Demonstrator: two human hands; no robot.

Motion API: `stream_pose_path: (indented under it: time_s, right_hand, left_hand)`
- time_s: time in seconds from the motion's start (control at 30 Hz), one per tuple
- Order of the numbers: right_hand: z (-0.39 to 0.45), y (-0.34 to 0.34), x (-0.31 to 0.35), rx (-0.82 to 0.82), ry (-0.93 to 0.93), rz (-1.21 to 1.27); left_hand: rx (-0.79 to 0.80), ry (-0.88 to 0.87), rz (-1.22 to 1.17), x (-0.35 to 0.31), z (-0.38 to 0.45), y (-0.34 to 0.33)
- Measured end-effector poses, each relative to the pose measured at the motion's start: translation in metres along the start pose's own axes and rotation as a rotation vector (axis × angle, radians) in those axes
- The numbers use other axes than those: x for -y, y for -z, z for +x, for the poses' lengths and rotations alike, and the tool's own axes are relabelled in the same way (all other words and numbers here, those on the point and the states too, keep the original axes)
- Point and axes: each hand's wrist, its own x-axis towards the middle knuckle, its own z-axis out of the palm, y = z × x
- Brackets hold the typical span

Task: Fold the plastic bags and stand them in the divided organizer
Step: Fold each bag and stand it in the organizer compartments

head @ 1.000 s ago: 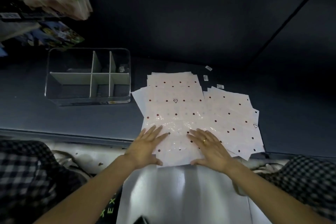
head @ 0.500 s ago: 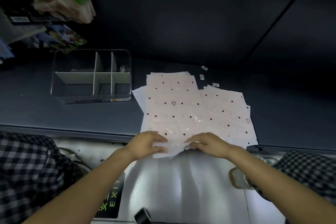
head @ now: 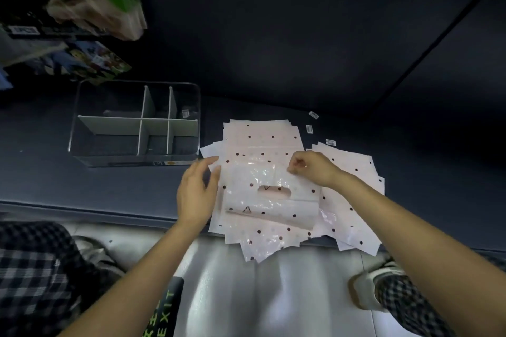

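Both hands have lifted the top plastic bag's near edge and are folding it over the stack, right of the organizer. Left hand is lying nearly flat against the bag's left edge; right hand is pinching the folded edge with curled fingers.

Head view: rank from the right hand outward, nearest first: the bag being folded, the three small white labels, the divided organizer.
1. Bag being folded: under the right hand, which pinches its folded-over edge.
2. Small white labels: on the dark surface just beyond the hand, toward the wall.
3. Divided organizer: far left, past the left hand.
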Motion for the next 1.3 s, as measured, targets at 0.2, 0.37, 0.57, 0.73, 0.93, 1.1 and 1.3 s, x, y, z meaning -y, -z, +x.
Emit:
stream_pose_path:
  time_s: [0.2,0.37,0.57,0.73,0.93,1.1,1.3]
  right_hand:
    - [0.035,-0.02,-0.026,-0.058,-0.196,-0.071]
    - [0.045,-0.033,-0.035,-0.09,-0.244,-0.081]
    - [0.048,-0.038,-0.037,-0.121,-0.283,-0.132]
    - [0.003,-0.069,-0.015,-0.367,0.009,-0.314]
    - [-0.068,-0.138,-0.017,-0.079,0.281,-0.629]
    - [-0.096,-0.122,-0.075,-0.004,0.188,-0.703]
    - [-0.102,-0.102,-0.064,-0.267,0.25,-0.73]
  left_hand:
    - [0.317,-0.397,0.343,0.009,-0.03,-0.031]
    - [0.507,-0.538,0.623,0.02,-0.048,-0.045]
    - [0.636,-0.558,0.852,0.034,-0.056,-0.042]
    - [0.761,-0.567,0.861,0.041,-0.052,-0.045]
    - [0.834,-0.535,0.898,0.043,-0.05,-0.048]
    - [0.795,-0.491,0.895,0.061,-0.045,-0.018]
    - [0.698,-0.438,0.838,0.058,-0.035,0.0]
